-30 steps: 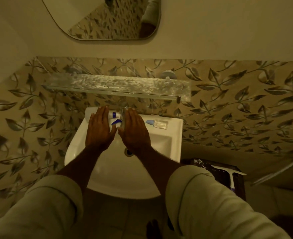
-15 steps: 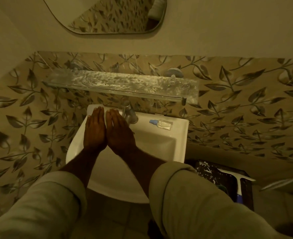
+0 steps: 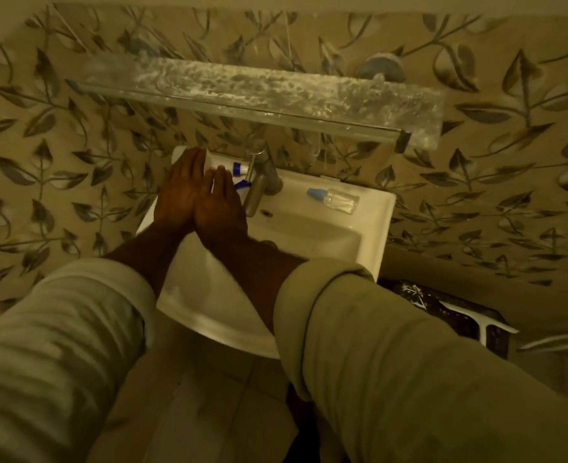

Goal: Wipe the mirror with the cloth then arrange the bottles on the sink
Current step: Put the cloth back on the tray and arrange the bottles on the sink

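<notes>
My left hand (image 3: 180, 192) and my right hand (image 3: 221, 205) lie flat side by side, fingers stretched, over the back left corner of the white sink (image 3: 312, 235). Just past the fingertips a white bottle with a blue band (image 3: 239, 168) lies beside the metal tap (image 3: 259, 185). A second blue-capped piece (image 3: 242, 185) peeks out at my right hand's edge. On the sink's back right ledge a clear bottle with a blue cap (image 3: 334, 200) lies on its side. Neither hand visibly holds anything. No cloth and no mirror are in view.
A spotted glass shelf (image 3: 259, 91) juts out above the sink, close over the tap. Leaf-patterned tiles cover the wall. A dark container (image 3: 443, 305) holding a white squeegee (image 3: 483, 325) stands on the floor right of the sink.
My right hand moved left off the tap until it lay against my left hand. The view tilted down, so the mirror dropped out of sight.
</notes>
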